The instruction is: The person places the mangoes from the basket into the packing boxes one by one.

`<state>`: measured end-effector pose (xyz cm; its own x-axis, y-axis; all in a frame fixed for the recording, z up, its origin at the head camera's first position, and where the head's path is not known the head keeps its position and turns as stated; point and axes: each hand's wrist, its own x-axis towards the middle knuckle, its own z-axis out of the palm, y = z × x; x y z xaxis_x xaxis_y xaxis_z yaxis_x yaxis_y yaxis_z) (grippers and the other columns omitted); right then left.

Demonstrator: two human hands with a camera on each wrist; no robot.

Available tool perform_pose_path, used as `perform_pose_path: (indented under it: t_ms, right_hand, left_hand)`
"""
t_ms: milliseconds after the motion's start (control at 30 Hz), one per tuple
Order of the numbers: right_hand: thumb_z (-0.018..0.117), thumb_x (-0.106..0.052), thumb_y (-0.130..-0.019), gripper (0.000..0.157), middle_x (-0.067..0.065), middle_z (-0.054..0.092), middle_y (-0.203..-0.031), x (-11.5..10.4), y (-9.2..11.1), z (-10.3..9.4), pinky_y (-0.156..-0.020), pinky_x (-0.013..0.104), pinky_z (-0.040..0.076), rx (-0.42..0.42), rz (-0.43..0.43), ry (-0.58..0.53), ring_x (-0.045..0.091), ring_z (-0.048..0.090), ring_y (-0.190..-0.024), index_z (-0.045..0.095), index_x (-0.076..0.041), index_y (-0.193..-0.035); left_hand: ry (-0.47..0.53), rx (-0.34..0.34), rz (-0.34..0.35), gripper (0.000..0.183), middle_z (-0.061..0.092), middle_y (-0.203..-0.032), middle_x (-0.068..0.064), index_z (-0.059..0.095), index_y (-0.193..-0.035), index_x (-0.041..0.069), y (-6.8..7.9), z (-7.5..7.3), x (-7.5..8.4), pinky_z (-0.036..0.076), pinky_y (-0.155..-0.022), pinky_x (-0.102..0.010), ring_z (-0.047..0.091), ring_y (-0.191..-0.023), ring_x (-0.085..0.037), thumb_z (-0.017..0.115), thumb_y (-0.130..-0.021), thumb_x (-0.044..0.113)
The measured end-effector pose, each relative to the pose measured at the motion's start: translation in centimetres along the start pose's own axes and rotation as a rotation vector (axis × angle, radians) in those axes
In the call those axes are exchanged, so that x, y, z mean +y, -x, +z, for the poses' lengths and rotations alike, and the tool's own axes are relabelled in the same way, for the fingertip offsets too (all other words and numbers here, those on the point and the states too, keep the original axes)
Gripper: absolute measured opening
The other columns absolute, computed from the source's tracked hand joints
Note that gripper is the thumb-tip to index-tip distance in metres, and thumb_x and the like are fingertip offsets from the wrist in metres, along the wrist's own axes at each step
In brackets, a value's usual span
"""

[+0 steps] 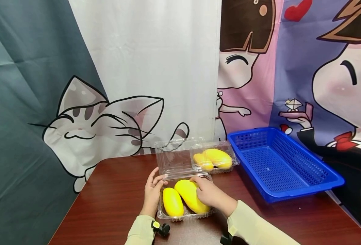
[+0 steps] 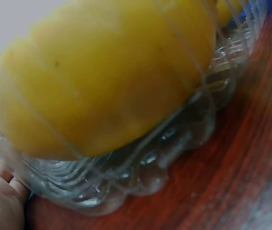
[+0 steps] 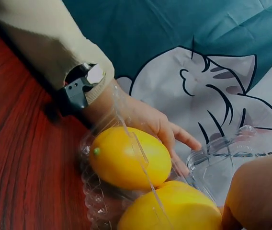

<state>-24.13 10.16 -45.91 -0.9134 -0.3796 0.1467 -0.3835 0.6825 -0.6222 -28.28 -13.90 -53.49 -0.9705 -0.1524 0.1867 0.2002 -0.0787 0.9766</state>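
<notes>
Two yellow mangoes lie side by side in a clear plastic clamshell box (image 1: 184, 216), its lid (image 1: 177, 163) tipped back. My right hand (image 1: 212, 194) grips the larger right-hand mango (image 1: 187, 194), fingers over its upper end; the thumb is hidden. My left hand (image 1: 152, 194) is at the box's left side, fingers extended by the rim near the hinge. Beside it sits the left-hand mango (image 1: 173, 202). Through the clear wall, the left wrist view shows this mango (image 2: 107, 81) close up, with part of the left hand (image 2: 2, 191) outside the box.
Behind the lid, to the right, stands another clear box with yellow mangoes (image 1: 218, 159) inside. A blue plastic basket (image 1: 306, 194) is on the right side of the brown table (image 1: 107, 204). A printed cartoon curtain (image 1: 168, 68) hangs close behind the table.
</notes>
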Motion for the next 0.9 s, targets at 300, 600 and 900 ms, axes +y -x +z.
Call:
perform_pose_path:
  t_ms: [300,600,900]
  right_hand:
    - [0.050,0.005,-0.091,0.027,0.016,0.067,-0.111,0.3,0.3,0.3,-0.096,0.052,0.047,0.138,-0.049,0.046,0.035,0.060,-0.110,0.067,0.000,-0.111]
    - [0.061,-0.006,-0.089,0.044,0.016,0.059,-0.120,3.3,-1.5,-0.6,-0.076,0.036,0.049,0.570,0.058,-0.199,0.019,0.058,-0.082,0.054,-0.003,-0.133]
    - [0.063,-0.012,-0.097,0.054,0.016,0.065,-0.121,6.1,-3.1,-0.8,-0.069,0.028,0.045,0.478,0.136,-0.443,0.018,0.052,-0.076,0.046,-0.005,-0.148]
  left_hand:
    - [-0.012,0.001,-0.006,0.057,0.069,-0.118,-0.015,0.048,-0.150,0.024,0.1,-0.1,-0.2,0.051,-0.080,-0.028,0.069,-0.090,-0.019,0.054,-0.100,-0.004]
    - [-0.009,-0.006,0.020,0.056,0.069,-0.119,-0.016,0.046,-0.151,0.019,0.0,-0.1,-0.2,0.052,-0.078,-0.028,0.070,-0.089,-0.018,0.053,-0.101,-0.004]
    - [0.010,-0.023,0.063,0.053,0.066,-0.122,-0.020,0.042,-0.151,0.010,0.1,-0.1,-0.1,0.052,-0.076,-0.028,0.070,-0.090,-0.019,0.056,-0.101,0.000]
